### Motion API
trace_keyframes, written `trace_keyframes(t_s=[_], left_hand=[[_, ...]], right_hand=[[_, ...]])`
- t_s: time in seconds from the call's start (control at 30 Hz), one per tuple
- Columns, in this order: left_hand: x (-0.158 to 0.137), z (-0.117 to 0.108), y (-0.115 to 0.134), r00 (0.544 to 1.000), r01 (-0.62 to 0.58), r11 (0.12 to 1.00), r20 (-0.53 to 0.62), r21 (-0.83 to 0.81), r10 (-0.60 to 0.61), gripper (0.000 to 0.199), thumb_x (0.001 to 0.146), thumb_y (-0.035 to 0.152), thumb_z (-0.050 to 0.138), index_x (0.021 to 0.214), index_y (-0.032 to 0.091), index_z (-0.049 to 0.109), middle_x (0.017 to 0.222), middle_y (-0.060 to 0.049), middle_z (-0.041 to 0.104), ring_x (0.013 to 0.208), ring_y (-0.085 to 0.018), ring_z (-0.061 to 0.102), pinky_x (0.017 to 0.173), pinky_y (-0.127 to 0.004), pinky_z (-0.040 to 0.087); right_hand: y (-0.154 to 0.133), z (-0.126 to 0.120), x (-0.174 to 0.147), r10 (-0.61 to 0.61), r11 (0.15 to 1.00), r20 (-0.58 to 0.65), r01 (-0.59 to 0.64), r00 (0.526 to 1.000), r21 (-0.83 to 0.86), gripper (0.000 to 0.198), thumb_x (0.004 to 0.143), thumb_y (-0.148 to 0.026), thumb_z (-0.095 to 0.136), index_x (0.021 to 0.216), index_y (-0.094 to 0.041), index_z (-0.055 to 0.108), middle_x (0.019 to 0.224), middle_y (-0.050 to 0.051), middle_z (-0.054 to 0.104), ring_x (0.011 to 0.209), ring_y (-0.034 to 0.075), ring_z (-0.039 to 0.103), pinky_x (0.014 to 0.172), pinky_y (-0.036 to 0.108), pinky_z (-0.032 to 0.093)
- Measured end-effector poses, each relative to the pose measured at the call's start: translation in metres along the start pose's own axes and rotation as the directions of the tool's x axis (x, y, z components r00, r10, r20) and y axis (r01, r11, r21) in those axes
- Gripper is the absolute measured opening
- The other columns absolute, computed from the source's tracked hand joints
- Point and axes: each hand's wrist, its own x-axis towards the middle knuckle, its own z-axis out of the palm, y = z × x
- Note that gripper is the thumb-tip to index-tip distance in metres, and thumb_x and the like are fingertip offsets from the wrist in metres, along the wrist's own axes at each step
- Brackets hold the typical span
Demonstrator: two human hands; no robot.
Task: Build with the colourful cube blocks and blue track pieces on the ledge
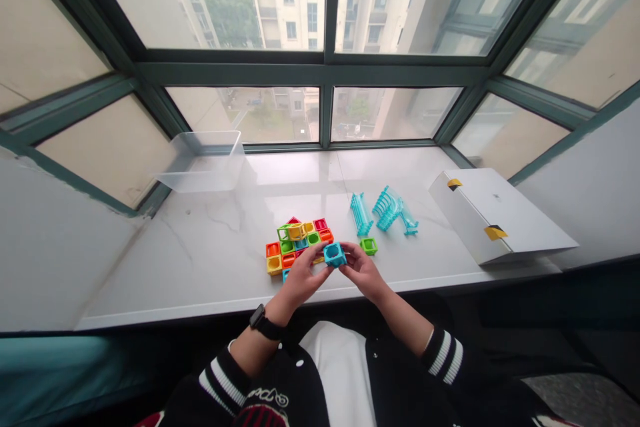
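Between my two hands is a blue cube block (335, 255) with a round hole in its face. My left hand (303, 275) grips it from the left, fingers bent around that side. From the right, my right hand (364, 271) holds the same block with thumb and fingers. Behind and left of my left hand lies a cluster of coloured cube blocks (287, 247) in red, orange, yellow, green and blue, partly covered by that hand. A single green block (369, 246) sits just beyond my right hand.
Several clear turquoise track pieces (389, 209) lie behind the green block. A transparent plastic bin (205, 163) stands at the back left by the window. On the right is a white box (500, 213) with yellow-and-black tabs. The sill's front edge (200, 305) runs beneath my forearms.
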Motion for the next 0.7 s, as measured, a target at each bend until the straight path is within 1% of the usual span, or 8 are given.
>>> trace_keyframes(t_s=[0.1,0.17,0.23,0.33,0.4,0.47,0.57,0.7], left_hand=[[0.002,-0.002,0.008,0.999,-0.016,0.999,-0.034,-0.049,0.014,0.047,0.094,0.034,0.075,0.138,0.027,0.061,0.133,-0.010,0.068,0.119,-0.026,0.072,0.105,-0.046,0.063],[0.002,-0.005,0.012,0.997,-0.038,0.999,-0.062,-0.030,0.037,0.045,0.094,0.030,0.075,0.137,0.028,0.062,0.131,-0.009,0.067,0.120,-0.025,0.070,0.103,-0.044,0.063],[0.002,-0.007,0.016,0.994,-0.057,0.998,-0.086,0.035,0.060,0.045,0.093,0.027,0.075,0.137,0.029,0.062,0.131,-0.009,0.065,0.120,-0.025,0.069,0.102,-0.043,0.063],[0.002,-0.006,0.020,0.990,-0.096,0.981,-0.086,0.169,0.112,0.046,0.093,0.023,0.074,0.136,0.030,0.063,0.129,-0.009,0.065,0.122,-0.025,0.067,0.105,-0.044,0.061],[0.001,-0.003,0.023,0.985,-0.132,0.963,-0.074,0.234,0.153,0.047,0.093,0.022,0.072,0.138,0.030,0.062,0.128,-0.009,0.066,0.123,-0.026,0.067,0.106,-0.045,0.060],[0.000,0.002,0.025,0.980,-0.161,0.949,-0.068,0.269,0.186,0.050,0.093,0.020,0.069,0.141,0.030,0.060,0.129,-0.010,0.065,0.123,-0.026,0.066,0.107,-0.045,0.060],[-0.002,0.007,0.025,0.977,-0.176,0.942,-0.070,0.286,0.203,0.056,0.093,0.018,0.066,0.147,0.031,0.056,0.133,-0.010,0.064,0.126,-0.026,0.065,0.109,-0.045,0.059],[-0.002,0.007,0.024,0.979,-0.188,0.943,-0.030,0.273,0.203,0.059,0.097,0.022,0.064,0.153,0.032,0.048,0.142,-0.010,0.061,0.134,-0.026,0.062,0.113,-0.045,0.057]], right_hand=[[0.000,-0.003,0.000,-0.007,0.997,-0.029,0.005,1.000,-0.074,0.053,0.090,-0.045,0.082,0.137,-0.030,0.061,0.139,0.010,0.069,0.125,0.028,0.069,0.112,0.050,0.056],[-0.002,-0.005,-0.001,-0.015,0.992,-0.060,0.008,0.998,-0.127,0.056,0.089,-0.044,0.083,0.139,-0.031,0.061,0.142,0.011,0.066,0.128,0.029,0.067,0.113,0.051,0.054],[-0.005,-0.005,-0.001,-0.022,0.987,-0.058,0.012,0.998,-0.158,0.063,0.088,-0.043,0.084,0.144,-0.032,0.058,0.148,0.011,0.062,0.132,0.029,0.064,0.114,0.052,0.054],[-0.011,0.001,0.000,-0.026,0.983,-0.008,0.024,1.000,-0.183,0.071,0.088,-0.042,0.085,0.151,-0.034,0.053,0.155,0.011,0.056,0.138,0.030,0.060,0.115,0.050,0.053],[-0.015,0.006,0.000,-0.035,0.979,-0.001,0.034,0.999,-0.201,0.072,0.088,-0.043,0.084,0.152,-0.033,0.053,0.154,0.011,0.055,0.140,0.031,0.058,0.114,0.048,0.054],[-0.019,0.010,0.000,-0.047,0.974,-0.018,0.042,0.999,-0.223,0.072,0.088,-0.044,0.085,0.151,-0.032,0.054,0.151,0.011,0.058,0.137,0.031,0.060,0.112,0.047,0.056],[-0.024,0.011,-0.001,-0.070,0.960,-0.044,0.055,0.997,-0.275,0.071,0.086,-0.045,0.085,0.149,-0.030,0.056,0.145,0.011,0.061,0.132,0.031,0.063,0.110,0.046,0.057],[-0.029,0.003,-0.002,-0.099,0.931,-0.052,0.074,0.994,-0.357,0.067,0.085,-0.043,0.085,0.146,-0.030,0.059,0.145,0.011,0.061,0.129,0.030,0.065,0.108,0.045,0.058]])
